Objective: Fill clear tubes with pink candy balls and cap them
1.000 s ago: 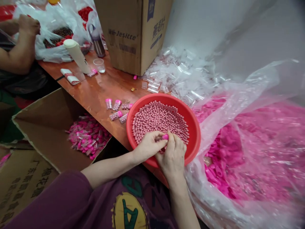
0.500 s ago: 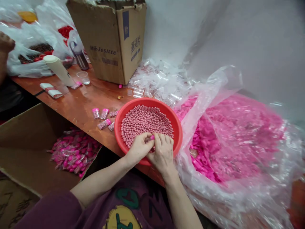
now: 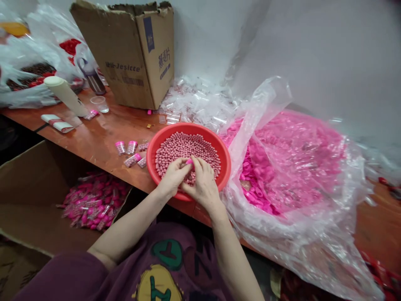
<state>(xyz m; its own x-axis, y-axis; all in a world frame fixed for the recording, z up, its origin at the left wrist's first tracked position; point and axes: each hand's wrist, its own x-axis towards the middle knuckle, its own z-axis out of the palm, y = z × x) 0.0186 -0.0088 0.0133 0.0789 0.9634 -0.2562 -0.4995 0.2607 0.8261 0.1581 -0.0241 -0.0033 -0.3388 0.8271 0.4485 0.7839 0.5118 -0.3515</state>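
Observation:
A red plastic basin (image 3: pixel 223 155) full of small pink beads (image 3: pixel 181 148) stands on the brown table. Over its near edge my left hand (image 3: pixel 171 175) and my right hand (image 3: pixel 204 184) meet, fingers pinched together on a small pink-capped vial (image 3: pixel 189 162). The vial's body is mostly hidden between my fingers. Left of the basin lie several filled vials with pink caps (image 3: pixel 130 152).
A big clear bag of pink caps (image 3: pixel 282 167) lies right of the basin. Empty clear vials (image 3: pixel 194 106) are heaped behind it, beside a cardboard box (image 3: pixel 125 54). An open carton of finished vials (image 3: pixel 94 200) sits below the table edge at left. A white bottle (image 3: pixel 64 94) and small cup (image 3: pixel 100 103) stand farther left.
The view has swung right and up, so the basin and my hands sit further left in the frame. My hands stay pinched on the vial. The other person at far left has gone out of view.

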